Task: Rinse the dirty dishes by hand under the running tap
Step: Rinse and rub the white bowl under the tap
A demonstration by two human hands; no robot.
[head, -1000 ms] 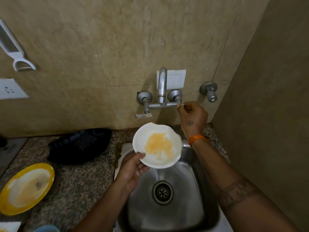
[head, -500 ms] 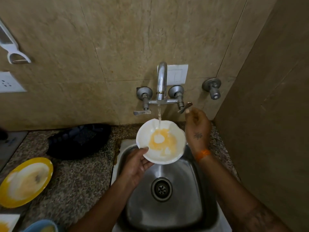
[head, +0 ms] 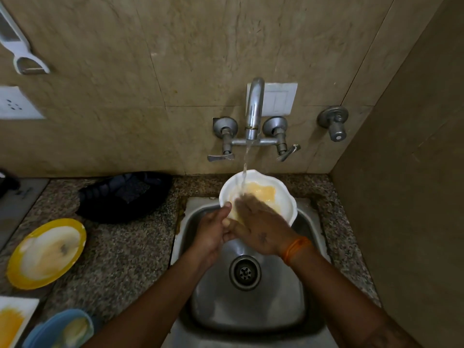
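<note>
A white scalloped plate smeared with orange sauce is held tilted over the steel sink. My left hand grips its near-left rim, thumb on top. My right hand lies flat inside the plate, fingers spread and blurred on the smear. Water runs from the wall tap in a thin stream onto the plate's far-left part, just above my right fingers.
On the granite counter to the left are a dirty yellow plate, a blue bowl, a white square plate and a black dish. A side wall stands close on the right.
My right hand left the right tap lever, which now points down-right, and came down into the plate. Water began flowing. The plate stays in my left hand under the spout.
</note>
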